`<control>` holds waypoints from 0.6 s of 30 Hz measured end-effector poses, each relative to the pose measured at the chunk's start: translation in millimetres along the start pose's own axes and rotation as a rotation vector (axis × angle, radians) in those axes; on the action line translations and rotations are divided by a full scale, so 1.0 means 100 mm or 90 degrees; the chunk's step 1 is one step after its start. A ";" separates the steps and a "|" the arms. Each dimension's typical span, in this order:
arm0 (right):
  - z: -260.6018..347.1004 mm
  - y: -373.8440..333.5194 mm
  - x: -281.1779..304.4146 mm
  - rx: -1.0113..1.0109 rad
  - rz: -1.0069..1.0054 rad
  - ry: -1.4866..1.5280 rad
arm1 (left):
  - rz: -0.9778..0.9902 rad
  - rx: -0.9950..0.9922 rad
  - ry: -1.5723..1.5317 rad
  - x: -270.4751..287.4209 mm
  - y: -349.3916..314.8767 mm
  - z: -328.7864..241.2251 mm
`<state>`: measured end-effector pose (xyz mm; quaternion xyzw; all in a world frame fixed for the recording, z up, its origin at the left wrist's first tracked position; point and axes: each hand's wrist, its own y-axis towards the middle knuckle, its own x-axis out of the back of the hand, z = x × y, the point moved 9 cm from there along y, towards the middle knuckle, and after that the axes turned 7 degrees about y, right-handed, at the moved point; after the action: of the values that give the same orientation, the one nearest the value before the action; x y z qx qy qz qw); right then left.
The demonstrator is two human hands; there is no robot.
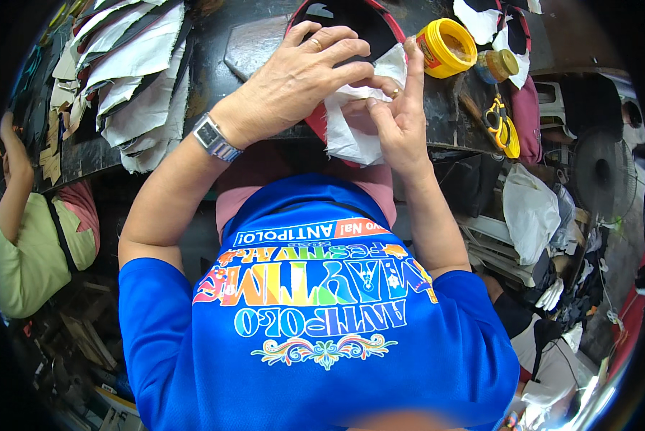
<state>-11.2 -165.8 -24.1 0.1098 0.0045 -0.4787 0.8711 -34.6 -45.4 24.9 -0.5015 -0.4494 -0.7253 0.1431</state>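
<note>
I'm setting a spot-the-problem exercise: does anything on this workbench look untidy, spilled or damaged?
Nothing looks plainly spilled. The stack of white pieces at upper left looks untidy: they fan out unevenly, with ragged edges. The yellow tub at upper right is open, with no lid on.

Bright, even light is cast over the bare left hand [286, 82], the bare right hand [403, 129] and the frayed white cloth [354, 140], sharply rendered. Highlights are washed out at the lower right, while deep shadow is left beneath the black worktop [206, 75]. Straight edges are bent toward the black rim; at the lower edge a rounded shape [401, 421] is blurred.
</note>
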 end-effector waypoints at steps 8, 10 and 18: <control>0.05 0.24 0.01 0.109 0.065 -0.391 | -0.031 0.084 -0.002 0.00 -0.16 0.23; 0.14 0.45 -0.01 0.136 0.052 -0.386 | -0.051 0.129 0.018 -0.02 -0.17 0.31; 0.17 0.46 -0.19 0.161 0.106 -0.456 | 0.014 0.190 -0.067 -0.16 -0.38 0.38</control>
<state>15.4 -130.0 3.1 0.0422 -0.3683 -0.4110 0.8328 -30.0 2.1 -4.7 -0.5168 -0.5533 -0.6218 0.2003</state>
